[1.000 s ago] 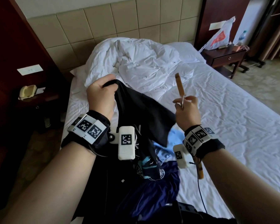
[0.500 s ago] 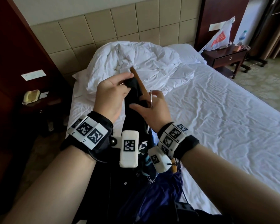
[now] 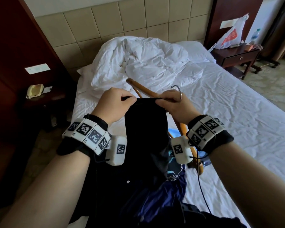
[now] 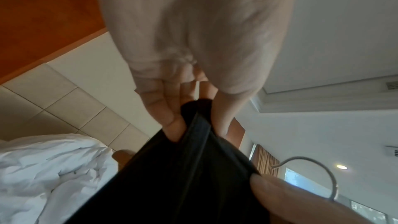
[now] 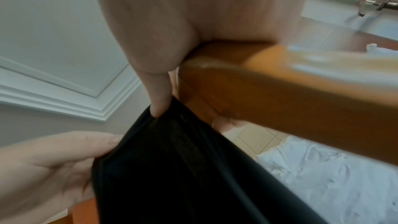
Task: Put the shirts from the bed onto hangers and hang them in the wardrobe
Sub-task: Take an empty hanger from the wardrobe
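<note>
While the black shirt (image 3: 145, 129) is held up over the bed (image 3: 237, 112), its top hem is pinched by the left hand (image 3: 113, 104) and by the right hand (image 3: 174, 104), which also clasps the wooden hanger (image 3: 146, 91) behind the cloth. The hem should be kept stretched open and one hanger arm fed into it, tension being eased so the fabric is not snagged
</note>
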The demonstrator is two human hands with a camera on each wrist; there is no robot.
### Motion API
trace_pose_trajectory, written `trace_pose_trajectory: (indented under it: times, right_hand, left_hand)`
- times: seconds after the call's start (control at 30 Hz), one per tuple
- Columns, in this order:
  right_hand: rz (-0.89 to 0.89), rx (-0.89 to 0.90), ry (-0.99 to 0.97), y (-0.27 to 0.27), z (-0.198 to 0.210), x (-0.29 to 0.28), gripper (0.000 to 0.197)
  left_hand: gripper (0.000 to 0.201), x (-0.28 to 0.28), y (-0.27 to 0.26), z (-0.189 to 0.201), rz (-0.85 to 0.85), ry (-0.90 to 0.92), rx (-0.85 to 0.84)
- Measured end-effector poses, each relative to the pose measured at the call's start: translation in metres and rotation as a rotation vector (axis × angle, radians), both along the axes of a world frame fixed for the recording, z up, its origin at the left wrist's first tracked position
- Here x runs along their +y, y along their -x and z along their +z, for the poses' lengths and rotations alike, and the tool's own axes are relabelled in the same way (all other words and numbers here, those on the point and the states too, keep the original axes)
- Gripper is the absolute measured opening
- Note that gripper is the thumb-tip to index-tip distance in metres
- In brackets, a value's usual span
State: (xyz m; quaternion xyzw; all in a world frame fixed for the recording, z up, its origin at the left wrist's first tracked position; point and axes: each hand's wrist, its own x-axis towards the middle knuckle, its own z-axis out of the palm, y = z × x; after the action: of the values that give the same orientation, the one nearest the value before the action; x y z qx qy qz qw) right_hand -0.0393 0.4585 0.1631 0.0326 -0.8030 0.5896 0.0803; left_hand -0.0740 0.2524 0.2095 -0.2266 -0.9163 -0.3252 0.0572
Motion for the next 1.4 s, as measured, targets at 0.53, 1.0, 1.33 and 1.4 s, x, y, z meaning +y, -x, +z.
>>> trace_pose_trajectory:
  times: [0.53, 1.0, 1.33, 1.4]
  right_hand:
    - [-0.147, -0.153, -0.286, -0.011, -0.074, -0.003, 0.021]
    - [-0.311, -0.118, -0.154, -0.002, -0.043, -0.007, 0.012]
    - [-0.133, 0.092, -0.121, -0.006, 0.007, -0.043, 0.016]
    - [-0.088, 0.103, -0.216, -0.002, 0.022, -0.052, 0.025]
  left_hand:
    - [0.024, -0.008, 0.001, -0.002, 0.223, -0.585, -0.011]
    - [0.023, -0.045, 0.013, -0.038, 0.274, -0.312, -0.152]
    - [0.025, -0.023, 0.006, -0.012, -0.126, -0.52, -0.324]
    - [0.019, -0.019, 0.002, -0.005, -0.25, -0.547, -0.344]
